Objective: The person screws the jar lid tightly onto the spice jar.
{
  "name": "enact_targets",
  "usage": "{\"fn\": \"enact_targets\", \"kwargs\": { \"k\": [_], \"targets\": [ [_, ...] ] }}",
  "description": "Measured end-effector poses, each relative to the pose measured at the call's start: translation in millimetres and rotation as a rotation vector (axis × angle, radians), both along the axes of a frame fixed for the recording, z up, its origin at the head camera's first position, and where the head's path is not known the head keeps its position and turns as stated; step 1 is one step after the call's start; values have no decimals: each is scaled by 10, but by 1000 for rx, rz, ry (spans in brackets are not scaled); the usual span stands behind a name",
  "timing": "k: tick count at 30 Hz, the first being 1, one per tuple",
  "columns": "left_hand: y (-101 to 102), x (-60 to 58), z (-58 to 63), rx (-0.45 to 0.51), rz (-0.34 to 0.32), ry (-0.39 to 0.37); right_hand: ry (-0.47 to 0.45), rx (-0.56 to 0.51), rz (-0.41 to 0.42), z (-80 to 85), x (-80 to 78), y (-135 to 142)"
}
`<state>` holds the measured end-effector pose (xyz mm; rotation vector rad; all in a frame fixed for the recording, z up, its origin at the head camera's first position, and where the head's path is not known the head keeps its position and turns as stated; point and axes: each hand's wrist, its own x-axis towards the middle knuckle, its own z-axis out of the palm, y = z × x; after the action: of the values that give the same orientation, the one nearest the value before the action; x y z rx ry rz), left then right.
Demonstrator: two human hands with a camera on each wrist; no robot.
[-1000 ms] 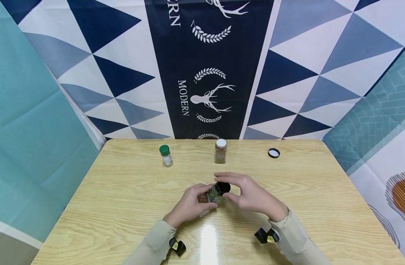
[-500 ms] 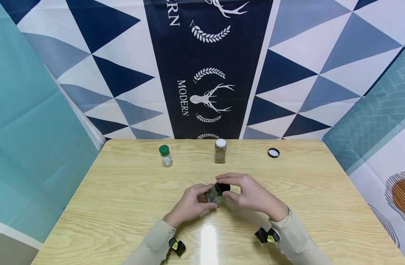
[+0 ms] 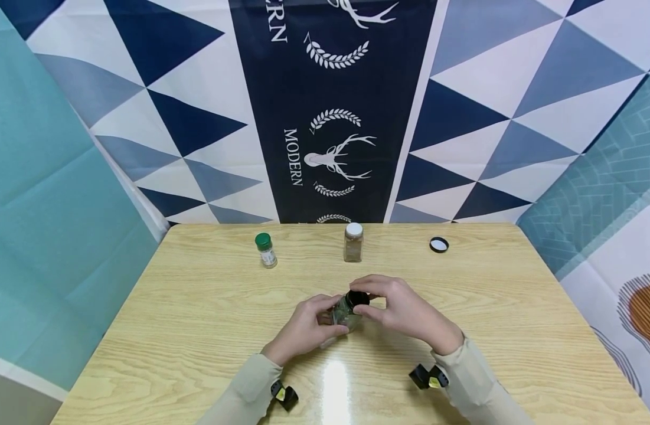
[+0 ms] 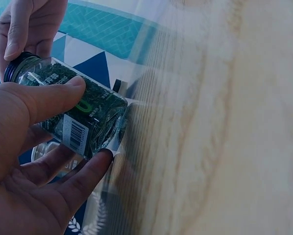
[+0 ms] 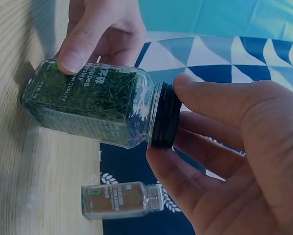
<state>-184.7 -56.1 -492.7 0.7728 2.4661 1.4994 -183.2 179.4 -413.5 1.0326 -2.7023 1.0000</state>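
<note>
A clear square glass jar of chopped parsley with a black screw lid leans to the right over the table in the head view. My left hand grips the jar's body, thumb on its near side and fingers beneath, as the left wrist view shows. My right hand has thumb and fingertips around the lid's edge. The lid sits on the jar's neck. Dried green flakes fill much of the glass, and a barcode label shows on one face.
Beyond the hands stands a ground cinnamon jar with a white top. A small green-capped shaker is at the back left. One loose black lid lies at the back right. Patterned cloth hangs behind the wooden table.
My right thumb and fingers have shifted slightly around the black lid, turning against its edge. My left hand and the jar have stayed in place.
</note>
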Motion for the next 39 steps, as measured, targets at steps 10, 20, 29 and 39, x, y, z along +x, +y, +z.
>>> {"fn": "enact_targets", "kwargs": {
  "k": [10, 20, 29, 39],
  "targets": [
    [4, 3, 7, 20, -1, -28, -18, -31, -6, -11, 0, 4],
    [1, -4, -1, 20, 3, -20, -53, 7, -39, 28, 21, 16],
    [-7, -7, 6, 16, -3, -20, -59, 20, 24, 38, 55, -5],
    [-13, -2, -2, 3, -2, -4, -15, 7, 92, 30, 43, -6]
  ]
}}
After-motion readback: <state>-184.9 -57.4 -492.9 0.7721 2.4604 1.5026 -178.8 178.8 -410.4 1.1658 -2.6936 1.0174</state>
